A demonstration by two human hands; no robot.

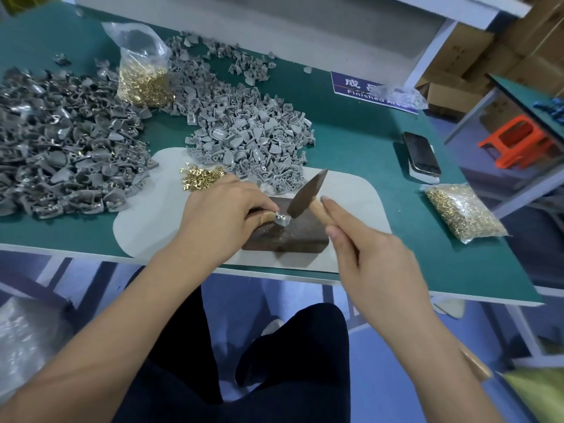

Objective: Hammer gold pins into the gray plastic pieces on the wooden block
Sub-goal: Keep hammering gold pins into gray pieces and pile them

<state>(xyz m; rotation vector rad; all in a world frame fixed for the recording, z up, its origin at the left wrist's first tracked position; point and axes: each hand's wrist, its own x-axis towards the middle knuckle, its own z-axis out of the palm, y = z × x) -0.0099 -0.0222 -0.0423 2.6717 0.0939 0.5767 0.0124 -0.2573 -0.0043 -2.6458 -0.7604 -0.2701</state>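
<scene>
Showing the workbench from the head camera: the left hand pinches a small gray plastic piece between fingertips and thumb, steadying it on the top of the dark wooden block. The right hand grips the wooden handle of a hammer, index finger extended along the handle; the dark metal head is tilted, its lower face just beside the held piece, and contact between them cannot be judged. The block rests on a pale gray mat lying on the green tabletop.

Loose gold pins lie on the mat just behind the left hand. Behind them is a heap of light gray plastic pieces; to the left is a larger, darker heap of gray pieces, some showing gold. An upright clear bag of gold pins stands between the two heaps, and a second bag of pins lies flat to the right of the mat. A phone lies near the table's right edge, and a blue "Finished Area" sign lies farther back. An orange stool stands on the floor beyond the table.
</scene>
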